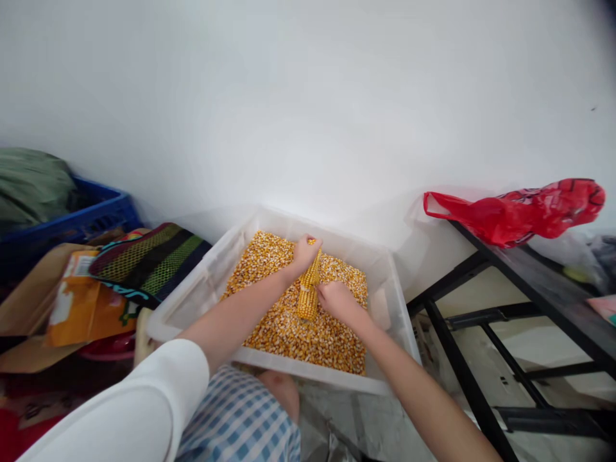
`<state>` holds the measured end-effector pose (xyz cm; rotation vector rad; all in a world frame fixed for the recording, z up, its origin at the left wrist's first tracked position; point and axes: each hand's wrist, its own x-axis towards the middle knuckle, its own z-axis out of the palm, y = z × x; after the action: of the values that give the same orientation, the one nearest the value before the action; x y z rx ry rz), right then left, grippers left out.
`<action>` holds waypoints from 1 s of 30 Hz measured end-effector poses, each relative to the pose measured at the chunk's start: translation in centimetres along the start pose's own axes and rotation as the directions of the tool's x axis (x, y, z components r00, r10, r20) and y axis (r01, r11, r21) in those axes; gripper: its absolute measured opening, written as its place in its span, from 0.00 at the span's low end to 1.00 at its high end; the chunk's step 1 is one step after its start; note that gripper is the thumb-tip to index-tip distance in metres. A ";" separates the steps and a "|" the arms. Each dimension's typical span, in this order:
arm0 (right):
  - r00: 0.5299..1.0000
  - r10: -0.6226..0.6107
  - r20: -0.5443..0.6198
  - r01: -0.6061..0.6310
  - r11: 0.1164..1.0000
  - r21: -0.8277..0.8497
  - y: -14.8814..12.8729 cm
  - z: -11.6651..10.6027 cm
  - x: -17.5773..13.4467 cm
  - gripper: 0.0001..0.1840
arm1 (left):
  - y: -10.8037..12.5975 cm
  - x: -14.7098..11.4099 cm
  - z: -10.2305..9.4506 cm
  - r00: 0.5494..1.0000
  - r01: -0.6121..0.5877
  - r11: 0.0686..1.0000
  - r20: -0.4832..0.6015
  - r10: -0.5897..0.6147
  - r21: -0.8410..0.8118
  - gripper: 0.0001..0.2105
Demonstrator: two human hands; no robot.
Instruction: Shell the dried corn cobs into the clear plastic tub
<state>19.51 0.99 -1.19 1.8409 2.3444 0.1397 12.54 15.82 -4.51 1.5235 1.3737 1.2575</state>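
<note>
Corn (307, 304) (one ear or two, unclear) is partly hidden by hands (304, 253) (337, 300).

Legible from here: turquoise letters "JA" (136, 296) on the striped, dark-edged mesh-fabric article (151, 260). Black print on the crumpled red plastic bag (524, 215): unreadable.

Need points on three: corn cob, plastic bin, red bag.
corn cob (307, 303): head view, on its kernel-covered side.
plastic bin (312, 373): head view, on the wall nearest the person.
red bag (522, 213): head view, on the crumpled middle of it.
</note>
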 end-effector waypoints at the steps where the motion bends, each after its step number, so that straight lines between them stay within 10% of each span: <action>1: 1.000 0.002 0.010 -0.002 1.000 -0.009 -0.1 0.0 0.0 0.17 | 0.1 -0.1 0.0 1.000 0.002 1.000 0.000 -0.002 0.011 0.13; 15: 0.981 -0.179 0.070 0.150 0.943 0.297 2.3 1.5 0.6 0.13 | 3.6 -4.0 0.5 0.874 -0.382 0.924 0.314 0.370 -0.023 0.10; 30: 0.997 -0.034 -0.067 0.049 0.974 0.222 1.8 0.1 -0.2 0.19 | 1.0 -1.0 -0.1 0.996 -0.082 0.984 0.047 0.076 0.155 0.15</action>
<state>21.29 1.27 -1.02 1.9081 2.5318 -0.0758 12.81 14.68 -3.70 1.7169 1.4262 1.1821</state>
